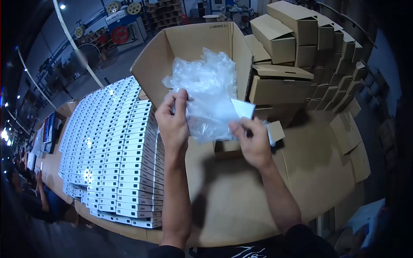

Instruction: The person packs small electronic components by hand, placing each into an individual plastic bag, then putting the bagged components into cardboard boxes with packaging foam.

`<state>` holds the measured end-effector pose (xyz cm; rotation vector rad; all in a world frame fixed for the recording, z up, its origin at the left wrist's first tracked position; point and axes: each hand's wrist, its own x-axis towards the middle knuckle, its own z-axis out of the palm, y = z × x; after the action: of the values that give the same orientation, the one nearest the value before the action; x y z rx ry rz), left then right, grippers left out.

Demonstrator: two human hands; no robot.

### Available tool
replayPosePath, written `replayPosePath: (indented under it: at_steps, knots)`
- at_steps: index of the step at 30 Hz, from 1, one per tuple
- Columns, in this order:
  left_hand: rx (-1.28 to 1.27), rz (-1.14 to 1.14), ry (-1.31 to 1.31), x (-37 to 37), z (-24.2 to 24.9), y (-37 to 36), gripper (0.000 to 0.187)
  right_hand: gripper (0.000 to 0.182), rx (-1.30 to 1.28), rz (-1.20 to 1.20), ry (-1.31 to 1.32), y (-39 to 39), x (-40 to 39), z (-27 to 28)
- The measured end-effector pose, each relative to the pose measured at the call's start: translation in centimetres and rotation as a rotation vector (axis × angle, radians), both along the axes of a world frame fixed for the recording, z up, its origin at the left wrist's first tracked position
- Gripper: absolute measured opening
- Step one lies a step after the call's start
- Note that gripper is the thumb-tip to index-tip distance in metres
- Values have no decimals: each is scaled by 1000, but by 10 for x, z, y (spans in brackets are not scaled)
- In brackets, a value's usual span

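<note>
Both my hands are raised over the table in front of a large open cardboard box [150, 64]. My left hand [173, 122] is closed, thumb and fingers pinching the left edge of a clear plastic bag [204, 124]. My right hand [254, 144] pinches a flat white piece [244, 109] at the bag's right side, its corner sticking out past the plastic. The rest of that piece is blurred behind or inside the film. Crumpled clear bags [206, 69] fill the large box just beyond. Below my hands sits a small open brown carton [226, 150].
Stacked white boxes [107, 150] cover the table's left side. Brown cartons [297, 34] are piled at the back right, with flattened cardboard [350, 142] at the right edge. People sit farther along at the left; machines [122, 32] stand behind.
</note>
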<state>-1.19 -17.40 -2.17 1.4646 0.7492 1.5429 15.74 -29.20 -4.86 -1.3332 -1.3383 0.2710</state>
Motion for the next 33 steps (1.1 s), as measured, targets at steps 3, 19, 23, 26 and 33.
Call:
replayPosePath:
  at_steps: [3, 19, 23, 26, 33]
  knots:
    - [-42, -127, 129, -1, -29, -51, 25, 32, 20, 79, 312, -49, -19, -36]
    - [-279, -111, 28, 4, -144, -196, 22, 42, -202, -77, 413, -161, -19, -119]
    - [-251, -6, 45, -9, -153, -185, 12, 35, -188, -158, 392, -168, -18, -124]
    - [230, 227, 410, -11, -125, -183, 27, 27, -161, -216, 383, -164, -19, -117]
    - [614, -28, 704, 20, -107, -172, 24, 26, -211, -260, 210, -155, -22, -116]
